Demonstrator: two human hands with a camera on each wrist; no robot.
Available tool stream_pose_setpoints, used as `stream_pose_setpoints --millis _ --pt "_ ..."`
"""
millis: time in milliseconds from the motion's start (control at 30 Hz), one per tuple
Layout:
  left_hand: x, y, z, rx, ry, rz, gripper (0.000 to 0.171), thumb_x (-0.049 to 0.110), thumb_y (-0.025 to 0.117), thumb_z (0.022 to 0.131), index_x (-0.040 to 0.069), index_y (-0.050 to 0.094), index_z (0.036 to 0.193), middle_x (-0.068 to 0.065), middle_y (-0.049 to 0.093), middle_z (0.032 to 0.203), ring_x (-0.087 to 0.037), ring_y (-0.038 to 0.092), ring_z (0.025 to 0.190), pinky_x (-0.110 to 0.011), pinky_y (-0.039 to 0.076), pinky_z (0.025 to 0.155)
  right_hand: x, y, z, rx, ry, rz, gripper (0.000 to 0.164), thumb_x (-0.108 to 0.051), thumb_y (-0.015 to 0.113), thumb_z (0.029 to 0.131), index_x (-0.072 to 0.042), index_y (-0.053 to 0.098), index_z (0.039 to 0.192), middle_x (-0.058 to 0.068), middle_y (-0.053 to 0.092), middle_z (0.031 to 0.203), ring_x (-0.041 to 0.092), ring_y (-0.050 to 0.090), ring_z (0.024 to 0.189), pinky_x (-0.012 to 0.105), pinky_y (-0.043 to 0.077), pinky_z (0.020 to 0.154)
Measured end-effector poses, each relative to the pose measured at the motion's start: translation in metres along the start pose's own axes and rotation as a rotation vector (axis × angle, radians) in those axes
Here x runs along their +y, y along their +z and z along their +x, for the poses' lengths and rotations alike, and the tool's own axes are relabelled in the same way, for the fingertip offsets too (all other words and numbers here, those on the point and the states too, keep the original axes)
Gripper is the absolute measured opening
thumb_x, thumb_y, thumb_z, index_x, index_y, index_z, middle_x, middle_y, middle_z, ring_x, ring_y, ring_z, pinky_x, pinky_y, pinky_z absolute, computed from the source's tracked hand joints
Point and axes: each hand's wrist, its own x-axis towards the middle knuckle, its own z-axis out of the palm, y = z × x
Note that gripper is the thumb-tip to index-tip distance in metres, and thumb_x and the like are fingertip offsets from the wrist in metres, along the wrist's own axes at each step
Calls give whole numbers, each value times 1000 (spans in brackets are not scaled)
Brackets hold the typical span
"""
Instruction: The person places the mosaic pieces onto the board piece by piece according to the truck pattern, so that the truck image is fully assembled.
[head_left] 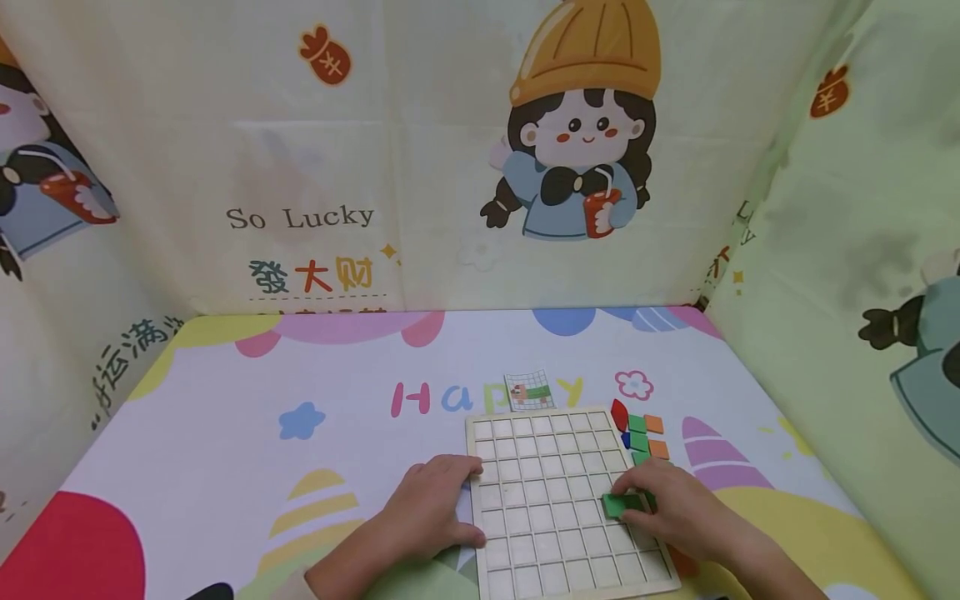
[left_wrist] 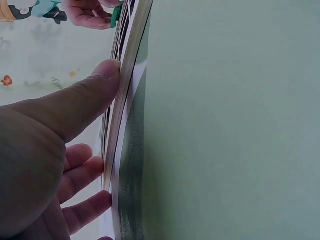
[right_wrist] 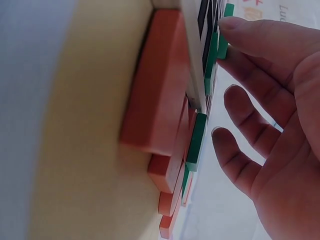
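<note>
Hands: our left hand [head_left: 431, 504] lies spread against the board [head_left: 532, 492] | our right hand [head_left: 681, 508] pinches a green block [head_left: 615, 506] at the board's right side | block seems light, stiff, smooth; we'd grip opposite edges

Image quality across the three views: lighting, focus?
Head: bright, fairly even light, card too small to make out fully; left wrist: dimmer, board edge clearer than the soft table; right wrist: also dim, big orange block sharper than table beside it.
</note>
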Motion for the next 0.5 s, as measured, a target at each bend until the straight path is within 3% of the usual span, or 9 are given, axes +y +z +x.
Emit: stream_pose_setpoints --millis 300,500 --pt "2 -2 0 -8 -6 1 76 48 87 74 11 54 132 -2 57 129 -25 49 126 -50 41 98 2 0 1 -3 -51 -18 19 -25 80 85 -28 71 101 -21 57 99 5 52 90 31 51 79" --pt "3 -1 0 -24 -28 -17 76 48 86 74 11 54 132 -2 57 130 -25 48 126 -51 40 99 3 0 1 -36 -31 -14 17 -28 80 86 -27 75 102 -20 56 95 4 50 87 29 49 75"
